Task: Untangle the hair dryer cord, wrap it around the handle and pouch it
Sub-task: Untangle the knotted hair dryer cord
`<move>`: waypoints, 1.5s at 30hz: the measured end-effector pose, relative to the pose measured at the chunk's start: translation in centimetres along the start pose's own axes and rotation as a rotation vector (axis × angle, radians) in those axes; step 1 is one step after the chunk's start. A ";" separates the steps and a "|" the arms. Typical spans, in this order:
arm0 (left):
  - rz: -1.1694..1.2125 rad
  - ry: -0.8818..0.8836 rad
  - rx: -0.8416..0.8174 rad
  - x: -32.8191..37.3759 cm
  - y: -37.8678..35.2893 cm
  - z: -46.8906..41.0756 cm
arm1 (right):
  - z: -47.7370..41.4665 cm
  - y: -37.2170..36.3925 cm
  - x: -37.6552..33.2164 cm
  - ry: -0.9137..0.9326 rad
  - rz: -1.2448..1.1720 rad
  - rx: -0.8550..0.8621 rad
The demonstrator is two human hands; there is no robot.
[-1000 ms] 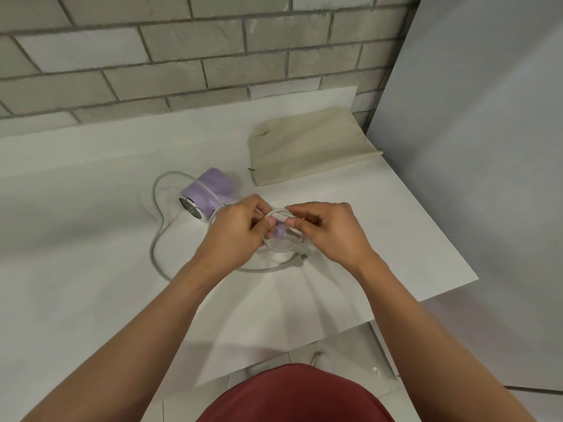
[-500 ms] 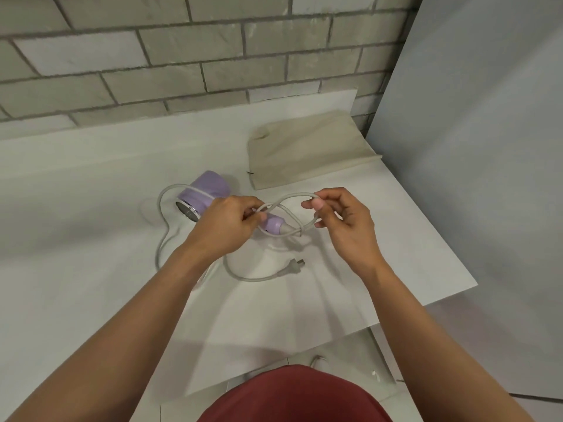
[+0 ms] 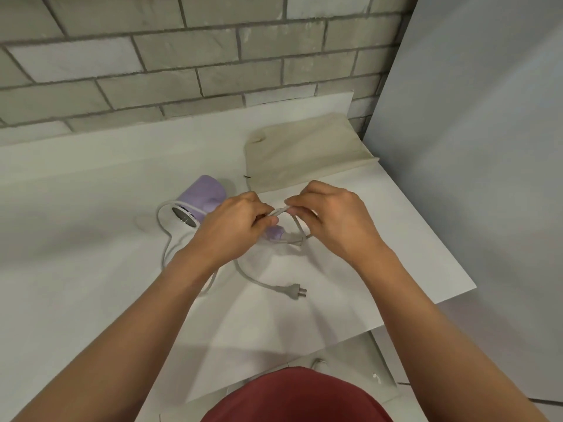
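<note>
One hair dryer [image 3: 202, 196], nozzle [image 3: 184, 215] near-left

A lilac hair dryer [image 3: 202, 194], its grey cord [image 3: 253, 277] with plug [image 3: 295, 291], and a beige cloth pouch [image 3: 304, 153] are being borne by the white countertop [image 3: 91, 239].

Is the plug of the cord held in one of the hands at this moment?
No: the plug lies on the white table, apart from the left hand and the right hand, which both pinch the cord.

Lilac dryer [image 3: 203, 194], cord [image 3: 253, 278] perhaps tangled
</note>
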State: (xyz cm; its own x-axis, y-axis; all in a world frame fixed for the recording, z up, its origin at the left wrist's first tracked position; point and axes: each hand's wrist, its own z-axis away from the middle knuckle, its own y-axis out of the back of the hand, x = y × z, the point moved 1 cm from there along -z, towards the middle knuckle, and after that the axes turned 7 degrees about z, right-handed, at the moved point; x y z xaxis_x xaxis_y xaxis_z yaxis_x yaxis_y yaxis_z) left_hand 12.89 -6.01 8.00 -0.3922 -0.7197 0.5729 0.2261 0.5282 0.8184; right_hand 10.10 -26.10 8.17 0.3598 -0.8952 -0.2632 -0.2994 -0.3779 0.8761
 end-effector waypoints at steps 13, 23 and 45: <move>0.014 0.088 0.036 -0.3 1.2 -0.1 | -0.1 1.4 3.5 -0.483 -0.281 0.125; -0.025 0.055 0.064 0.3 0.5 -0.1 | -1.3 1.5 -1.1 0.137 0.188 -0.077; 0.728 0.110 -0.002 -0.3 -2.1 0.3 | -2.1 6.0 3.0 -0.312 -0.366 0.459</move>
State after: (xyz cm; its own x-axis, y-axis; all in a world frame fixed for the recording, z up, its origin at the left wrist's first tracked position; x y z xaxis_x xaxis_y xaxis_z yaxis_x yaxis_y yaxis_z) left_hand 12.28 -6.80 6.14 -0.0505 -0.2283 0.9723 0.3972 0.8886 0.2293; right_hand 11.24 -30.60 13.47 0.2576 -0.6904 -0.6760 -0.5777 -0.6709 0.4650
